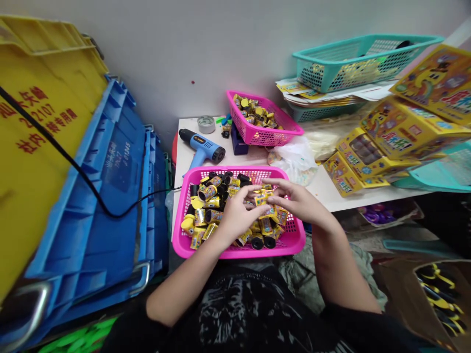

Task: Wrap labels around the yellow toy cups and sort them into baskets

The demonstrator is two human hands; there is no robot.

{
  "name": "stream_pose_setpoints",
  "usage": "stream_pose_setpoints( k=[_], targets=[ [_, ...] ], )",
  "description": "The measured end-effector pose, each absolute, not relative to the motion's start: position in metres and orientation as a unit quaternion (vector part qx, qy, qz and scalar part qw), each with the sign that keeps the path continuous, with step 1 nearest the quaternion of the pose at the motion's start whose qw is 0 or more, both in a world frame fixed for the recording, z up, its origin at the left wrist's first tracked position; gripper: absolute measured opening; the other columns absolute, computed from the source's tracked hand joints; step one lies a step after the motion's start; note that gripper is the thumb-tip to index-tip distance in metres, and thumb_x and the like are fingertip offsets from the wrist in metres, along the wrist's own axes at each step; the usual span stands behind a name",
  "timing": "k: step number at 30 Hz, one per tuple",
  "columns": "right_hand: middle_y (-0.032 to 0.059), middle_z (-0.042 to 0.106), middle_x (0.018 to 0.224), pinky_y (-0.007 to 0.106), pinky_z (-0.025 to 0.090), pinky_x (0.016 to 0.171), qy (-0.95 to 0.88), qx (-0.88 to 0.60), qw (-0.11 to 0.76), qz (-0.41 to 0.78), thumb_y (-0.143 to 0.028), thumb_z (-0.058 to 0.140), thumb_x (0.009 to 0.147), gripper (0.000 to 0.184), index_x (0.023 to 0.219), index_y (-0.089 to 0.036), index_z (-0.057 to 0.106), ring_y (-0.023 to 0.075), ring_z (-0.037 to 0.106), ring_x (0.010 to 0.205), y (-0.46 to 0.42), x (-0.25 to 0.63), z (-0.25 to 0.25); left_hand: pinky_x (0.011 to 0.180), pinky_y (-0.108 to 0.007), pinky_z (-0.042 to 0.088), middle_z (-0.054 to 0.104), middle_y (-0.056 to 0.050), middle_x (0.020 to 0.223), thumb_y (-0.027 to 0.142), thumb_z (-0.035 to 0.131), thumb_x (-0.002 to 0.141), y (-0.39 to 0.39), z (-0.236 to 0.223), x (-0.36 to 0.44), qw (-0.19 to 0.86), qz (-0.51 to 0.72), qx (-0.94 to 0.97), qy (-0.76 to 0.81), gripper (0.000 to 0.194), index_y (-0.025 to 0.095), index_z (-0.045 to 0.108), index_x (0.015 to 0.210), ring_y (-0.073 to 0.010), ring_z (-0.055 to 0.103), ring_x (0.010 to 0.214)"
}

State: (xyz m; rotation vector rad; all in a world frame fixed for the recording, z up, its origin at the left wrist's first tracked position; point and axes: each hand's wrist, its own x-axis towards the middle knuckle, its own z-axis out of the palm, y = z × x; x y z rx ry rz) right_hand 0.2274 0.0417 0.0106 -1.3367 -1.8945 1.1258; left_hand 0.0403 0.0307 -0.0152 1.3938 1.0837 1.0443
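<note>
Both my hands meet over a pink basket (181,230) heaped with small yellow-labelled containers, several with black or yellow ends. Between the fingertips is one small yellow-labelled container (263,199). My left hand (238,213) closes on its near left side with the thumb pointing right. From the right, my right hand (300,200) pinches it with thumb and fingers. The fingers partly cover the container, so its far end is hidden.
Behind the basket lie a blue heat gun (202,147) and a tape roll (206,124). A second pink basket (272,137) holds similar containers. Yellow boxes (401,130) and a teal basket (316,78) stack at right. Blue crates (121,162) stand left, crossed by a black cable (91,189).
</note>
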Motion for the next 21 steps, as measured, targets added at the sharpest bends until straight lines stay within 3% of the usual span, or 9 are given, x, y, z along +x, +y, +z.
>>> stream_pose_setpoints(
  k=[2,5,8,12,14,16,18,21],
  targets=[
    [-0.0017,0.060,0.070,0.026,0.046,0.060,-0.687,-0.475,0.319,0.448,-0.028,0.060,0.085,0.047,0.130,-0.021,0.053,0.0134,0.055,0.064,0.041,0.215,0.010,0.068,-0.026,0.053,0.070,-0.003,0.083,0.024,0.074,0.069,0.037,-0.017,0.044,0.584,0.457,0.511,0.434,0.032,0.017,0.065,0.099,-0.0154,0.066,0.077],
    [-0.0019,0.059,0.073,0.026,0.045,0.059,-0.645,-0.454,0.360,0.498,-0.029,0.065,0.081,0.047,0.127,-0.021,0.055,0.0126,0.054,0.065,0.042,0.202,0.007,0.055,-0.021,0.047,0.064,0.003,0.061,0.029,0.071,0.072,0.044,-0.016,0.039,0.593,0.479,0.464,0.451,0.019,0.016,0.067,0.085,-0.0099,0.058,0.054],
    [-0.0003,0.063,0.076,0.026,0.045,0.060,-0.625,-0.455,0.362,0.521,-0.034,0.066,0.079,0.034,0.109,-0.018,0.064,0.0123,0.055,0.066,0.046,0.200,0.006,0.054,-0.022,0.046,0.063,0.002,0.060,0.032,0.069,0.075,0.048,-0.012,0.029,0.552,0.485,0.491,0.467,0.017,0.016,0.070,0.078,-0.0104,0.056,0.054],
    [0.0015,0.065,0.073,0.028,0.044,0.058,-0.675,-0.534,0.298,0.413,-0.038,0.060,0.083,0.026,0.097,-0.017,0.067,0.0138,0.055,0.061,0.051,0.220,0.002,0.073,-0.027,0.050,0.069,-0.003,0.083,0.030,0.071,0.073,0.050,-0.010,0.015,0.455,0.556,0.496,0.488,0.015,0.017,0.075,0.078,-0.0163,0.063,0.082],
    [0.0040,0.067,0.072,0.032,0.046,0.062,-0.717,-0.581,0.216,0.318,-0.034,0.061,0.082,0.022,0.093,-0.017,0.068,0.0183,0.058,0.064,0.052,0.234,-0.004,0.067,-0.025,0.050,0.068,0.000,0.075,0.029,0.074,0.070,0.049,-0.012,0.010,0.483,0.552,0.466,0.495,0.024,0.018,0.074,0.092,-0.0138,0.062,0.073],
    [0.0100,0.072,0.086,0.039,0.047,0.076,-0.750,-0.597,0.161,0.238,-0.029,0.061,0.081,0.018,0.090,-0.016,0.070,0.0255,0.063,0.082,0.051,0.242,-0.009,0.056,-0.021,0.046,0.062,0.005,0.059,0.027,0.078,0.065,0.045,-0.014,0.007,0.533,0.520,0.449,0.494,0.040,0.018,0.069,0.103,-0.0096,0.057,0.056],
    [0.0118,0.071,0.101,0.041,0.045,0.087,-0.763,-0.585,0.174,0.216,-0.028,0.053,0.087,0.022,0.096,-0.017,0.070,0.0272,0.062,0.098,0.051,0.241,-0.012,0.051,-0.019,0.042,0.057,0.007,0.052,0.026,0.080,0.063,0.040,-0.017,0.007,0.556,0.486,0.455,0.497,0.038,0.017,0.068,0.098,-0.0076,0.053,0.049],
    [0.0086,0.071,0.102,0.037,0.047,0.084,-0.771,-0.560,0.203,0.225,-0.026,0.039,0.095,0.029,0.105,-0.020,0.066,0.0230,0.064,0.095,0.058,0.223,-0.016,0.054,-0.018,0.045,0.065,0.001,0.061,0.027,0.078,0.066,0.032,-0.023,0.006,0.576,0.449,0.464,0.502,0.021,0.014,0.068,0.079,-0.0088,0.059,0.057]
  ],
)
